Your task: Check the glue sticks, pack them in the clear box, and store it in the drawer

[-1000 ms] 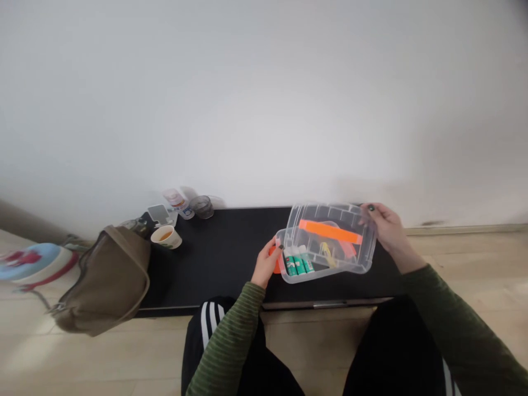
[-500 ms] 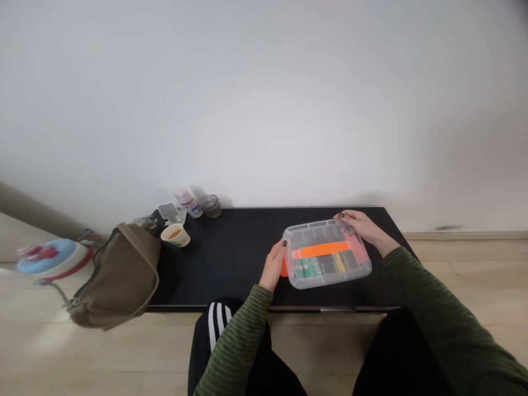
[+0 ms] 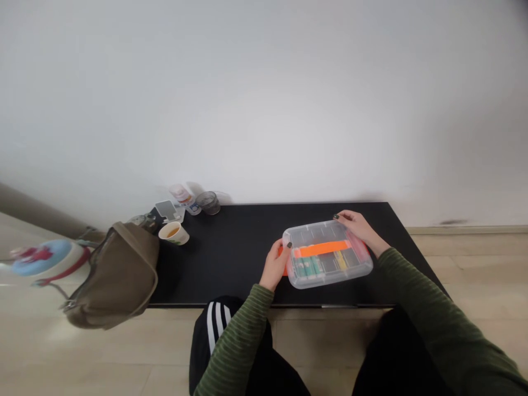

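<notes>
Between my two hands is a clear plastic box [image 3: 330, 269] with an orange strip across its lid. Green and yellow items show through the plastic, too blurred to name. My left hand [image 3: 276, 264] grips the box's left end, the thumb on top of the lid edge. An orange part sticks out beside those fingers. At the far right corner my right hand [image 3: 357, 228] pinches the rim, its thumb on the lid and the other fingers partly hidden. The box is over the black table [image 3: 231, 258]; whether it touches the tabletop I cannot tell.
On the left stand a paper cup [image 3: 178, 237] of amber drink, a dark glass bowl [image 3: 209, 204], a pink-and-white bottle [image 3: 185, 199] and a small white mirror-like stand [image 3: 167, 210]. A brown bag [image 3: 117, 275] overhangs the table's left end. Behind rises a white wall [image 3: 264, 110].
My left thumb has slid slightly right onto the lid. My right hand has shifted a little left along the rim. The view has moved slightly, and the box stays almost in place.
</notes>
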A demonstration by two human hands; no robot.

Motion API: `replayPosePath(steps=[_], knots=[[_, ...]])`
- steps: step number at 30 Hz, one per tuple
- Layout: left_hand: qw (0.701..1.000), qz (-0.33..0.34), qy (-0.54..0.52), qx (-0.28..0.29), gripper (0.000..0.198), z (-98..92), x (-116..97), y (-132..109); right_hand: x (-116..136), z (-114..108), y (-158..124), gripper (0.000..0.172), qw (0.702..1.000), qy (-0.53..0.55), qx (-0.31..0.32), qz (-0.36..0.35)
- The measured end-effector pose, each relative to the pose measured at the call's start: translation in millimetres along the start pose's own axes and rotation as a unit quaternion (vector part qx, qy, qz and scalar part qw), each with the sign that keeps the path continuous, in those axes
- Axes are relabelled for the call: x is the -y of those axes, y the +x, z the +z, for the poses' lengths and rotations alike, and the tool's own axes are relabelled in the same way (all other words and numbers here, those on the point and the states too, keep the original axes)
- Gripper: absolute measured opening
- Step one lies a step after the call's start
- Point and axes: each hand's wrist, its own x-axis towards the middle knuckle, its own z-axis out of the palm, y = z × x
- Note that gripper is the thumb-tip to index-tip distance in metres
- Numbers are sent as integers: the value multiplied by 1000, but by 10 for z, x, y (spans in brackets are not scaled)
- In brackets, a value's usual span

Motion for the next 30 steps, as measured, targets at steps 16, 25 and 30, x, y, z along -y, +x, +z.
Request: replayPosePath(steps=[16,25,30], knots=[[994,-31,-63,-87,68,69,27,-85,-53,-41,-243,38,992,-1,-121,38],[957,-96,-259,-85,58,297,-9,-446,-346,78,-1081,47,932,234,-212,180],[957,-62,-258,-116,55,447,-107,-518,-179,243,-1282,67,939,247,-189,143]])
